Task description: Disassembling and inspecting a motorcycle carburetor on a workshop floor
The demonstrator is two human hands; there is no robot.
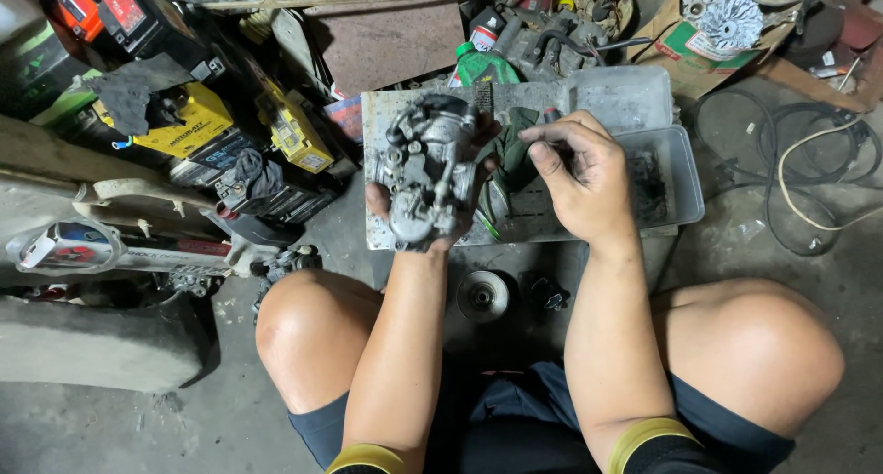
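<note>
One clear plastic tray [682, 175] lies on the floor before the knees, dirty inside. Above its left part the left hand [405, 218] holds one engine part [428, 171], a grey metal carburetor, dull and greasy, with small pipes and screws; the fingers are closed around its lower side. The right hand [578, 175] is just beside it, the fingers curled and pinching one dark green rag [508, 157]. One small round metal disc [483, 296] lies on the floor between the legs.

One carburetor [428, 175] — one green rag [510, 157] — one plastic tray [676, 175], one green bottle [483, 67], one round disc [483, 296].
</note>
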